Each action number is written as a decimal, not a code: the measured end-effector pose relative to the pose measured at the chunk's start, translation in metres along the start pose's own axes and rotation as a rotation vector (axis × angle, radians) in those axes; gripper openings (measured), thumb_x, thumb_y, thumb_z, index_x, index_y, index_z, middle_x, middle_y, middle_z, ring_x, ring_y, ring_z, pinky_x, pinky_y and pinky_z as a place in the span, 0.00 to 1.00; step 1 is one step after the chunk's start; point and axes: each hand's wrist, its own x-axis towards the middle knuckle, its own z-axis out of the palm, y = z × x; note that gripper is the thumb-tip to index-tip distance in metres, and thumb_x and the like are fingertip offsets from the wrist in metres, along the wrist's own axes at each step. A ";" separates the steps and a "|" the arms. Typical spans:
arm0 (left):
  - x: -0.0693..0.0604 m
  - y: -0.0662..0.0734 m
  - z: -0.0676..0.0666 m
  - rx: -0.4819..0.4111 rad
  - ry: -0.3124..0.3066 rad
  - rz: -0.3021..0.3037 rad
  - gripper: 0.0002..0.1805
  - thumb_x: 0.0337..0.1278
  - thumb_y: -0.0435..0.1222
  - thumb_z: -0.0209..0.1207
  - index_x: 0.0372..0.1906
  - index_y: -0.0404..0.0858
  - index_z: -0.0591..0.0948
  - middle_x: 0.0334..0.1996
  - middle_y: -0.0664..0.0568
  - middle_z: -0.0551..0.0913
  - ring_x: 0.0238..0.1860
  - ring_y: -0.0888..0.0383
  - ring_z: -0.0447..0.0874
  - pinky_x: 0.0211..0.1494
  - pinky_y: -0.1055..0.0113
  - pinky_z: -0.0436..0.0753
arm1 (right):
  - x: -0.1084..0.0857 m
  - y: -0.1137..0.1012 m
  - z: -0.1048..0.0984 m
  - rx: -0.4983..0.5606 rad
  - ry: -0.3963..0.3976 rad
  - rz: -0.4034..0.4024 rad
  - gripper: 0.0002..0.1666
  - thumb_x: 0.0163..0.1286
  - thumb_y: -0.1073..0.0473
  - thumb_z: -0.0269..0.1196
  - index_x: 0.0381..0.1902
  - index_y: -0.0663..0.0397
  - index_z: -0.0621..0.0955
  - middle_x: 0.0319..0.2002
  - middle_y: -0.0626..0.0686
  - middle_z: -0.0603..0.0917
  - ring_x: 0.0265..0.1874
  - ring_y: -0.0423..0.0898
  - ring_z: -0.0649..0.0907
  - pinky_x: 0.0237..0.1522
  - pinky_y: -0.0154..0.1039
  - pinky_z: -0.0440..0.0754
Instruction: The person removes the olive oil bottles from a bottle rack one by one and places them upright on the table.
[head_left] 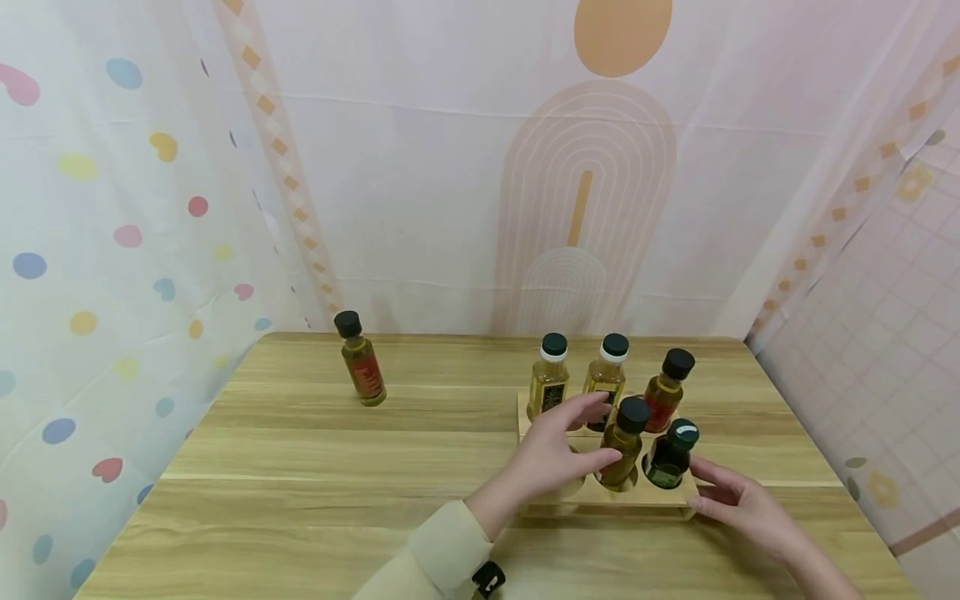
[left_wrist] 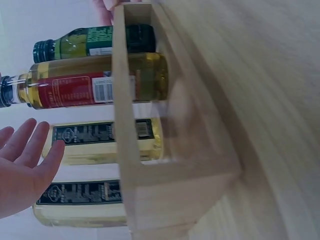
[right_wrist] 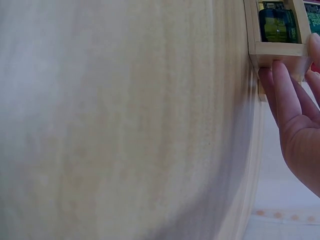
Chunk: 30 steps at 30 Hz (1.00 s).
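Observation:
In the head view, a stepped wooden rack (head_left: 637, 493) holds several bottles at the right of the table. My left hand (head_left: 551, 454) has its fingers spread beside the front middle bottle (head_left: 621, 450), which has a black cap. The left wrist view shows that hand (left_wrist: 25, 170) apart from the red-labelled bottle (left_wrist: 75, 89), fingers loosely extended. My right hand (head_left: 750, 512) touches the rack's right end, near a dark green bottle (head_left: 667, 462). In the right wrist view, the fairly straight fingers of this hand (right_wrist: 300, 125) rest against the end panel (right_wrist: 280, 49).
A separate black-capped bottle with a red label (head_left: 366, 371) stands at the back left of the wooden table (head_left: 300, 500). Two clear bottles with dark caps and white collars and a red-labelled bottle (head_left: 663, 400) occupy the rack's back row. Patterned curtains (head_left: 412, 208) surround the table.

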 end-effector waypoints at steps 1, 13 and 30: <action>0.002 0.001 0.001 -0.006 -0.002 0.002 0.37 0.57 0.41 0.71 0.70 0.42 0.70 0.59 0.55 0.81 0.59 0.63 0.77 0.63 0.64 0.75 | 0.000 0.000 0.000 -0.001 0.003 -0.003 0.34 0.71 0.67 0.62 0.67 0.80 0.63 0.64 0.83 0.60 0.48 0.27 0.78 0.46 0.29 0.81; 0.014 0.012 0.004 -0.074 -0.002 0.022 0.34 0.56 0.37 0.71 0.69 0.45 0.73 0.55 0.55 0.82 0.55 0.65 0.79 0.58 0.58 0.80 | 0.001 0.000 0.000 -0.005 -0.001 -0.024 0.33 0.71 0.68 0.62 0.67 0.82 0.63 0.64 0.84 0.60 0.48 0.27 0.78 0.46 0.29 0.80; 0.020 0.013 0.014 -0.162 0.012 -0.032 0.27 0.58 0.33 0.69 0.63 0.42 0.78 0.52 0.54 0.84 0.50 0.66 0.80 0.56 0.68 0.80 | 0.001 0.002 0.000 -0.007 0.001 -0.037 0.33 0.70 0.69 0.62 0.66 0.81 0.63 0.63 0.84 0.61 0.48 0.27 0.78 0.46 0.28 0.80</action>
